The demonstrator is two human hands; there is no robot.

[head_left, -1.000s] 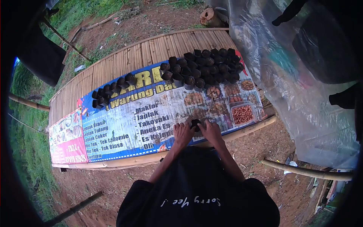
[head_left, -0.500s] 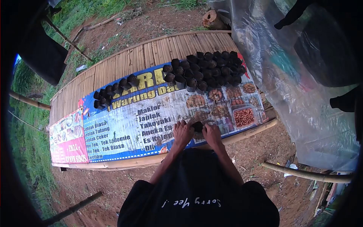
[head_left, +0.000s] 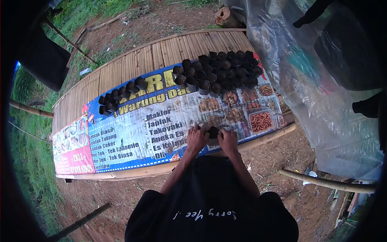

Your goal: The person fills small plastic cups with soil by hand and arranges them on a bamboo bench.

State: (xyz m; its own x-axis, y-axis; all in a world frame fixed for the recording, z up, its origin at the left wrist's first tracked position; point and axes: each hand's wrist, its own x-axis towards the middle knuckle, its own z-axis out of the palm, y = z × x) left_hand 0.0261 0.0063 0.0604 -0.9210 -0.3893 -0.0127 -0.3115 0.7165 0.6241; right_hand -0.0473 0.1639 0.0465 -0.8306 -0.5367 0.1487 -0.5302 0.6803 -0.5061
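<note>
Between my hands, near the front edge of the banner-covered bamboo table, is a small black bag [head_left: 213, 132]. My left hand [head_left: 197, 139] is closed on its left side, and my right hand [head_left: 227, 141] grips its right side. The bag's dark mouth faces up. Beyond them, a large group of black bags [head_left: 217, 72] stands packed together on the banner [head_left: 133, 137]. Farther left, a smaller row of black bags [head_left: 121, 93] stands near the banner's upper edge. A container of red-brown pieces [head_left: 260, 122] appears to my right; whether it is printed is unclear.
Bare bamboo slats [head_left: 133, 62] form the table's far side. Clear plastic sheeting [head_left: 290, 80] hangs at the right. A bamboo pole [head_left: 326, 183] crosses the lower right, and a cut log [head_left: 225, 17] lies behind the table.
The black bag and my hands have shifted slightly; both hands remain on the bag. The view has also moved a little. The standing groups of bags look unchanged.
</note>
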